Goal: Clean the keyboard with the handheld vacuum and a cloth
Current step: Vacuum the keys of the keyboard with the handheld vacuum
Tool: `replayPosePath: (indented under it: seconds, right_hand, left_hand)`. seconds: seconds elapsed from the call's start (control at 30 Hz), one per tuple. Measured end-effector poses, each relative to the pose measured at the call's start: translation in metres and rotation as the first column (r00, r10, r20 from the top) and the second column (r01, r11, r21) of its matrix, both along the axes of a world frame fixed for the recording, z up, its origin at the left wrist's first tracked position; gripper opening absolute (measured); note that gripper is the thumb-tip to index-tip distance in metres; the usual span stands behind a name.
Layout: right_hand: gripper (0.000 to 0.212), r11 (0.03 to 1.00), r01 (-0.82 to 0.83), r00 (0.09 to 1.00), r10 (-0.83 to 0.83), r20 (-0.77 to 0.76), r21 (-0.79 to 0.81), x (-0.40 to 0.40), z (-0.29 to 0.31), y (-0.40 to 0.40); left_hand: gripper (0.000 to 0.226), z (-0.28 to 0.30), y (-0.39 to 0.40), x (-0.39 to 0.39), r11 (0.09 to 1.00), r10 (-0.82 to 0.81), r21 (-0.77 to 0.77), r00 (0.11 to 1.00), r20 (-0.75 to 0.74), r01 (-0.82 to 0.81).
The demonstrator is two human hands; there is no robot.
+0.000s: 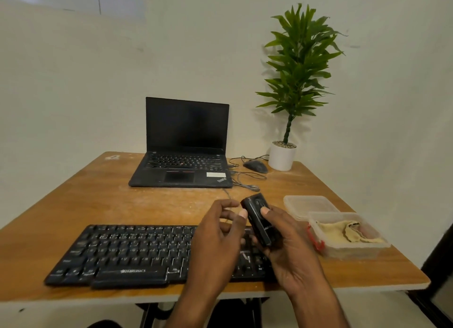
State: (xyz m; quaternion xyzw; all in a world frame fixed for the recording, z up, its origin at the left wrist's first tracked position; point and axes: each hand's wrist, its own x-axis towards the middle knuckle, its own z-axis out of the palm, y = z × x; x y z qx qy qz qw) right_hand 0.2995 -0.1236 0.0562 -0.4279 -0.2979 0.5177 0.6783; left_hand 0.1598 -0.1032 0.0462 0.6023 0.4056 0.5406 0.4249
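Head view: a small black handheld vacuum (259,220) is gripped in the right hand (289,249), fingers wrapped beneath and thumb pressed on top, held above the right end of the black full-size keyboard (127,251) lying along the near edge of the worn wooden table (98,200). The left hand (218,239) is held just left of the vacuum with fingers loosely curled, gripping nothing. A crumpled yellow cloth (343,232) is seen inside a clear plastic tub (348,249) at the right.

One keyboard (137,254), one vacuum (259,220), one cloth (343,232), two hands (215,239), one laptop (183,146), one mouse (255,166), one plant (297,65), one tub (348,251).
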Motion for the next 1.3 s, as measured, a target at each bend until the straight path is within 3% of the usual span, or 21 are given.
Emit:
replayPosePath:
  seconds: [0.17,0.3,0.4,0.6,1.0,1.3]
  right_hand:
    - [0.034,0.994,-0.102,0.992,0.104,0.073,-0.031,0.003,0.002,-0.002]
    - [0.05,0.998,-0.064,0.998,0.064,0.018,-0.003,-0.002,0.002,0.002]
    - [0.043,0.999,-0.017,0.999,0.019,-0.048,0.04,-0.014,-0.003,0.005]
    - [0.036,0.996,0.031,0.998,-0.026,-0.065,0.079,-0.035,-0.006,0.011]
    - [0.046,0.996,0.005,0.995,0.004,-0.101,0.092,-0.04,-0.01,0.015]
    - [0.03,0.998,-0.036,0.992,0.042,-0.115,0.053,-0.048,-0.013,0.015]
  left_hand:
    - [0.028,0.009,0.016,-0.022,0.994,-0.072,-0.085,0.997,-0.023,0.07]
    - [0.016,0.007,0.015,-0.026,0.978,-0.148,-0.141,0.987,0.065,0.156]
    - [0.012,0.002,0.01,-0.021,0.965,-0.166,-0.175,0.972,0.168,0.195]
    - [0.017,-0.01,0.008,-0.015,0.969,-0.116,-0.19,0.969,0.218,0.159]
    - [0.024,-0.015,0.008,-0.018,0.984,-0.085,-0.139,0.98,0.179,0.111]
    - [0.02,-0.019,0.012,-0.016,0.983,-0.053,-0.164,0.978,0.202,0.087]
